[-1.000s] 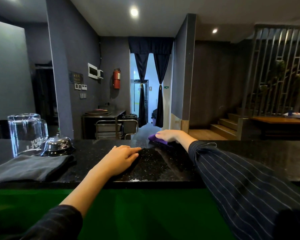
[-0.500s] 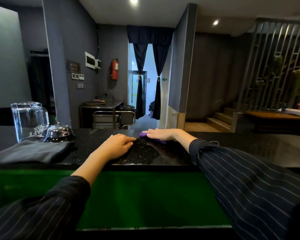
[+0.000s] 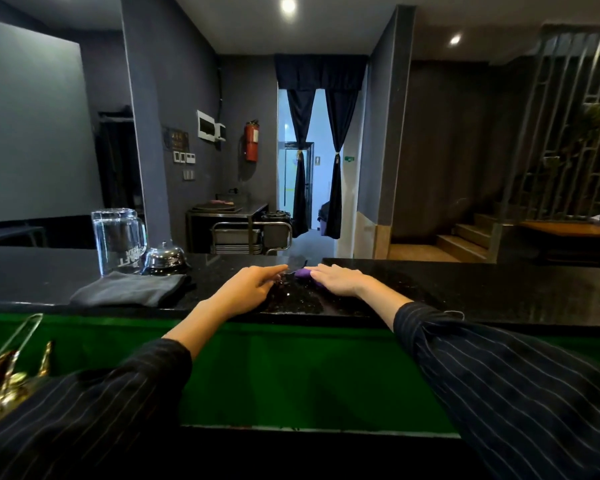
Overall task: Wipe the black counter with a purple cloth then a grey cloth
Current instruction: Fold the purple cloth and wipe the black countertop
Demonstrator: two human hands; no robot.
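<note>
Pressing your flat right hand on the purple cloth spreads the wipe; your left hand, seemingly flat and empty, braces on the counter.

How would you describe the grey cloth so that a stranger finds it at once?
Look at the black counter across the picture, then its left part, where a glass mug and a silver bell stand. The grey cloth lies folded flat in front of them, the only soft thing there.
</note>
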